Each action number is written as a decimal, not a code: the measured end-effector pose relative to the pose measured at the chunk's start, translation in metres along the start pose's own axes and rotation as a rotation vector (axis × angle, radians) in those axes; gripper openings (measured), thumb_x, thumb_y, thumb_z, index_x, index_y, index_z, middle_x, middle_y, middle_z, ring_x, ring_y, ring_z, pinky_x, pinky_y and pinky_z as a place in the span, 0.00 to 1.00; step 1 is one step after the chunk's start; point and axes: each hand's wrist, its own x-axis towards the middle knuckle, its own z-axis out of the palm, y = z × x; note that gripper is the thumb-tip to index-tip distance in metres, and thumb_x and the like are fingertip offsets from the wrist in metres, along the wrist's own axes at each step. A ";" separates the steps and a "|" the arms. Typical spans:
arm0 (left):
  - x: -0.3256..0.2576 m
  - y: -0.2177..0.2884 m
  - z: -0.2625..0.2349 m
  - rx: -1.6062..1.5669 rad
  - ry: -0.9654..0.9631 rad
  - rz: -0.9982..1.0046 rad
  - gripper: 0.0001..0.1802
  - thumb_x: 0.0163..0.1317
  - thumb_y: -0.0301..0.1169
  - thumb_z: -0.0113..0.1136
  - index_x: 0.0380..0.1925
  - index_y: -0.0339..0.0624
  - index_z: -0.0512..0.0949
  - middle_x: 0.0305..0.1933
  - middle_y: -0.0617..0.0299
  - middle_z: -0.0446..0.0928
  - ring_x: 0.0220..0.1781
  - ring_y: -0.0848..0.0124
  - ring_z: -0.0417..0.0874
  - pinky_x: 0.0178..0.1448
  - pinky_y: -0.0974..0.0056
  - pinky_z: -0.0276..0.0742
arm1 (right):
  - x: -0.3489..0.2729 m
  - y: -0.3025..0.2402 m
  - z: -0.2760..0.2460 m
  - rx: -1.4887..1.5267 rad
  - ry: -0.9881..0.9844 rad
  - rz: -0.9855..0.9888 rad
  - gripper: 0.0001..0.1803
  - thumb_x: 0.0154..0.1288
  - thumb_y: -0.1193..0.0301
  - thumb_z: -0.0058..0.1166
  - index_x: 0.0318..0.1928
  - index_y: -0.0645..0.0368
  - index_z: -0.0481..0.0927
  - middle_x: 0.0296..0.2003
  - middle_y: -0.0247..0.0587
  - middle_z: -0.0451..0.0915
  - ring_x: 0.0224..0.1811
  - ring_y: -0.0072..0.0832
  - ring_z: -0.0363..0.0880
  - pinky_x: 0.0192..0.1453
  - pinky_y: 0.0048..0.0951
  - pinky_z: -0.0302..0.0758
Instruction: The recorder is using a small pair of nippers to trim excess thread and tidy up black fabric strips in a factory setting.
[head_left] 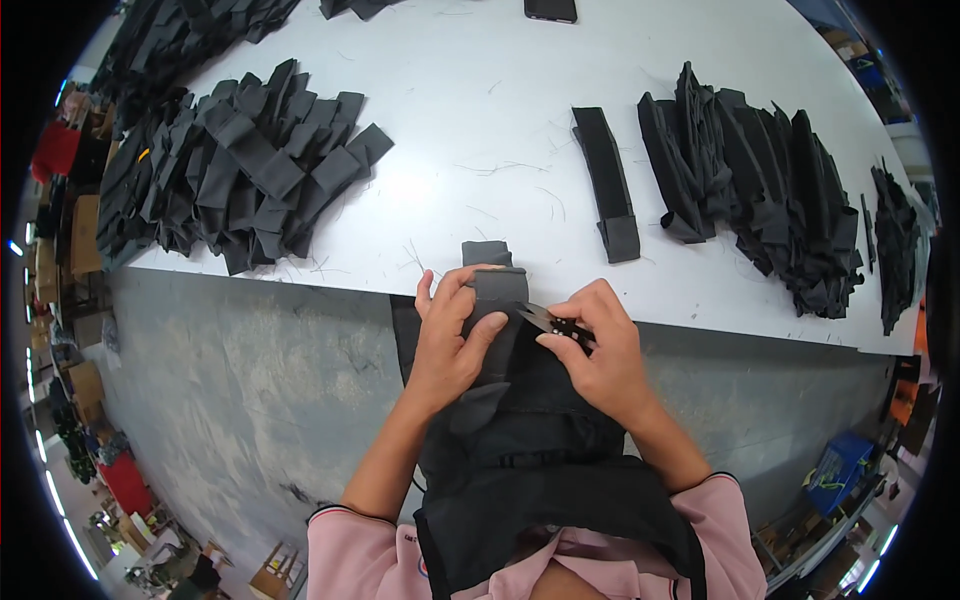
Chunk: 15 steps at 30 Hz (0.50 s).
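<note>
My left hand point(450, 335) grips a dark grey fabric strip point(500, 287) at the table's front edge, its thumb pressing the cloth from the near side. One end of the strip rests on the white tabletop and the other hangs down over my black apron point(530, 430). Small thread snips point(560, 323) with a black handle are held in my right hand point(605, 350). Their blade tips point left and meet the right edge of the strip, beside my left thumb. Whether the blades touch a thread is too small to tell.
On the white table point(440, 130), a large heap of dark strips point(260, 160) lies left. A single black strip point(605, 185) lies right of centre, beside another heap point(760, 190). A phone point(550, 10) is at the far edge. Loose threads are scattered about. A blue crate point(840, 470) stands lower right.
</note>
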 end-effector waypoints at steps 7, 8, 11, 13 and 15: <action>-0.004 0.000 -0.001 -0.025 -0.047 -0.008 0.11 0.59 0.31 0.57 0.41 0.41 0.75 0.55 0.60 0.72 0.60 0.65 0.69 0.70 0.45 0.34 | 0.008 -0.006 0.006 -0.072 -0.062 -0.019 0.12 0.51 0.74 0.63 0.35 0.60 0.75 0.30 0.39 0.68 0.22 0.32 0.73 0.25 0.29 0.70; -0.004 0.001 -0.001 -0.048 -0.056 -0.020 0.11 0.59 0.31 0.57 0.41 0.41 0.75 0.55 0.59 0.72 0.60 0.64 0.68 0.71 0.46 0.35 | 0.008 -0.006 0.008 -0.079 -0.048 -0.033 0.12 0.50 0.74 0.63 0.35 0.60 0.75 0.30 0.39 0.68 0.22 0.33 0.73 0.24 0.29 0.70; -0.004 0.001 -0.001 -0.113 -0.076 -0.048 0.11 0.60 0.31 0.57 0.42 0.40 0.75 0.55 0.58 0.71 0.60 0.63 0.68 0.71 0.47 0.37 | 0.008 -0.003 0.011 -0.217 0.019 -0.172 0.12 0.50 0.73 0.64 0.34 0.59 0.75 0.29 0.39 0.69 0.21 0.34 0.73 0.23 0.30 0.69; -0.004 0.000 -0.001 -0.150 -0.081 -0.067 0.12 0.60 0.32 0.56 0.42 0.40 0.75 0.55 0.57 0.70 0.61 0.62 0.67 0.71 0.48 0.38 | 0.008 -0.004 0.012 -0.285 0.029 -0.210 0.12 0.49 0.72 0.64 0.33 0.59 0.75 0.29 0.39 0.69 0.20 0.34 0.73 0.22 0.29 0.69; -0.004 -0.002 0.000 -0.166 -0.091 -0.088 0.12 0.60 0.33 0.56 0.42 0.40 0.74 0.56 0.56 0.70 0.61 0.60 0.66 0.71 0.48 0.39 | 0.007 -0.004 0.013 -0.354 0.039 -0.248 0.12 0.49 0.72 0.65 0.33 0.59 0.76 0.28 0.39 0.69 0.20 0.35 0.73 0.22 0.29 0.68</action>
